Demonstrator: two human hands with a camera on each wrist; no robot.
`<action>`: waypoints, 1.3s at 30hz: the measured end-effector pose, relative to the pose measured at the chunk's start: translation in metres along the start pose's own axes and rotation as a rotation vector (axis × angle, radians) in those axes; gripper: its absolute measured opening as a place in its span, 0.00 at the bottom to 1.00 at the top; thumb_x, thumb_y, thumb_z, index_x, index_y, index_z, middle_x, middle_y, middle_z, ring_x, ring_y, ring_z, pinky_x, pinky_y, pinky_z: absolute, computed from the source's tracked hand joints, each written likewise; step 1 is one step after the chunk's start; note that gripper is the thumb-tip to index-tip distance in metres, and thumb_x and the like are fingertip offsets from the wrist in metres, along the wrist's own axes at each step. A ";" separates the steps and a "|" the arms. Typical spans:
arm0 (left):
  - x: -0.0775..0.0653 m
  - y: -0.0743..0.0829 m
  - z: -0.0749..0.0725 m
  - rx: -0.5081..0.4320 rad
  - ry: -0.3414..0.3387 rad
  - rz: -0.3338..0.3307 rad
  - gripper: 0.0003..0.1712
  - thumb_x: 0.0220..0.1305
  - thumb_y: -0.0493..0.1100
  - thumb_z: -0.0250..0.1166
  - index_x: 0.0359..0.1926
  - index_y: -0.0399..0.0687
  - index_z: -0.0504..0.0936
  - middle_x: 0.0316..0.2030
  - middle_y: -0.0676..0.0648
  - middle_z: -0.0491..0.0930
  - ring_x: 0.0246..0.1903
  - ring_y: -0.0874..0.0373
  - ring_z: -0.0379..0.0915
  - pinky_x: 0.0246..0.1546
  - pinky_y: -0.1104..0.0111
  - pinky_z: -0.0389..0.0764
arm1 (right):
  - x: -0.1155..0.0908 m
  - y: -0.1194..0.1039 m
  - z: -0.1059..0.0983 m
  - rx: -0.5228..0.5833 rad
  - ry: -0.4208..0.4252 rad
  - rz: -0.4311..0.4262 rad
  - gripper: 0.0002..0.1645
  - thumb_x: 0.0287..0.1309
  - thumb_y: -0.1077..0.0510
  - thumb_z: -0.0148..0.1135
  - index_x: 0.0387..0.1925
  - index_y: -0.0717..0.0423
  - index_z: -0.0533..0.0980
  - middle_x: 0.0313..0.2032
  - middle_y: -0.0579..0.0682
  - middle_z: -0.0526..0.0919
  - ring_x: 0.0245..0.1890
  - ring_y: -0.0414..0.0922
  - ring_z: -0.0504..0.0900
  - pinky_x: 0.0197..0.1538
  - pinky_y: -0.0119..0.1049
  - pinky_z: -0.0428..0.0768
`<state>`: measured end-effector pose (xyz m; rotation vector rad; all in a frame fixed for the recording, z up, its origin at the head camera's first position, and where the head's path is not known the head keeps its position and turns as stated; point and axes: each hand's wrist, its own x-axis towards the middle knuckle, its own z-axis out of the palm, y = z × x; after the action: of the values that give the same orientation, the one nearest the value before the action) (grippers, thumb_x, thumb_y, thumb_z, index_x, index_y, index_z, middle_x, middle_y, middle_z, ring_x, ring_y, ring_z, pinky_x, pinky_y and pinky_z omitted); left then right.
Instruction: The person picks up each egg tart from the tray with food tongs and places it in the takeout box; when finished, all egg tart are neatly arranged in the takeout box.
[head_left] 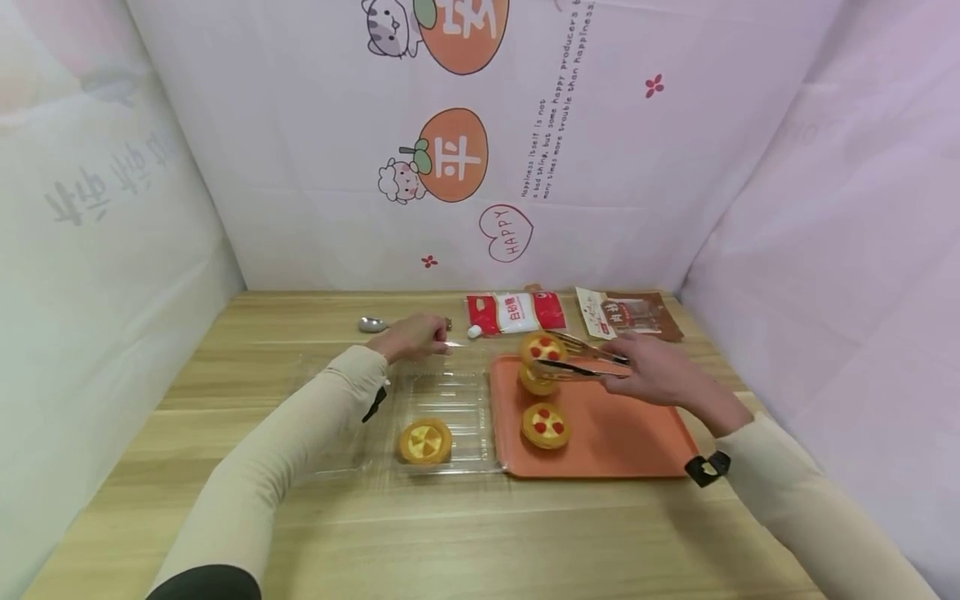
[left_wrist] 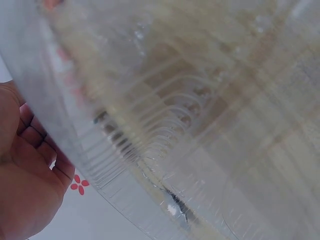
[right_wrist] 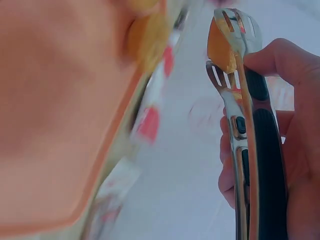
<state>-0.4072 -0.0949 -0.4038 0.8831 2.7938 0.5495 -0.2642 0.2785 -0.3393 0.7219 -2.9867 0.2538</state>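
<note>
In the head view my right hand [head_left: 651, 371] grips metal tongs [head_left: 588, 371] with dark handles. Their tips pinch a tart [head_left: 542, 343] with red pieces on top, above the tray's left side. Below it another tart [head_left: 537, 384] is partly hidden, and a third tart [head_left: 545, 426] lies nearer on the orange tray [head_left: 630, 433]. My left hand [head_left: 420, 335], fingers curled, pinches the far edge of an opened clear plastic box [head_left: 450, 387]. In its front left corner sits a plain yellow tart [head_left: 424, 441]. The left wrist view looks through the clear plastic.
Behind the box lies a metal spoon [head_left: 371, 324], partly covered by my left hand. A red and white packet [head_left: 516, 313] and a brown packet [head_left: 637, 315] lie along the back of the wooden table [head_left: 450, 533]. Printed white cloth [head_left: 315, 167] encloses the back and sides.
</note>
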 end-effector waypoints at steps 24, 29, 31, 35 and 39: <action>0.000 -0.001 0.003 0.026 0.027 0.013 0.09 0.65 0.46 0.67 0.31 0.48 0.79 0.29 0.50 0.78 0.29 0.57 0.73 0.33 0.65 0.74 | 0.069 -0.124 0.009 -0.381 -0.240 -0.312 0.20 0.48 0.40 0.74 0.38 0.47 0.86 0.29 0.43 0.78 0.30 0.41 0.74 0.28 0.36 0.73; 0.001 0.000 0.004 0.029 0.018 -0.003 0.09 0.66 0.46 0.66 0.31 0.48 0.78 0.29 0.50 0.77 0.29 0.57 0.72 0.33 0.66 0.73 | 0.070 -0.127 0.012 -0.397 -0.253 -0.304 0.19 0.48 0.39 0.72 0.39 0.45 0.86 0.29 0.43 0.78 0.30 0.42 0.75 0.28 0.37 0.73; 0.002 0.000 0.003 0.033 0.019 -0.004 0.10 0.66 0.47 0.66 0.31 0.48 0.78 0.29 0.50 0.77 0.29 0.57 0.72 0.33 0.66 0.74 | 0.070 -0.128 0.013 -0.411 -0.247 -0.305 0.17 0.48 0.40 0.71 0.37 0.44 0.86 0.29 0.43 0.77 0.29 0.42 0.74 0.26 0.36 0.72; 0.003 0.000 0.002 0.023 0.013 -0.010 0.09 0.66 0.47 0.66 0.31 0.48 0.79 0.30 0.50 0.77 0.30 0.57 0.72 0.33 0.67 0.74 | 0.072 -0.130 0.015 -0.442 -0.238 -0.314 0.18 0.47 0.40 0.71 0.37 0.44 0.86 0.29 0.44 0.78 0.28 0.42 0.75 0.25 0.36 0.72; 0.002 0.001 0.003 0.010 0.005 -0.020 0.09 0.66 0.46 0.66 0.32 0.48 0.79 0.30 0.50 0.77 0.30 0.57 0.72 0.33 0.67 0.74 | 0.073 -0.131 0.015 -0.449 -0.259 -0.301 0.20 0.47 0.39 0.71 0.39 0.45 0.86 0.30 0.44 0.78 0.28 0.42 0.74 0.25 0.35 0.72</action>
<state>-0.4074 -0.0928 -0.4061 0.8552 2.8091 0.5356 -0.2691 0.1280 -0.3281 1.1897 -2.9255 -0.5434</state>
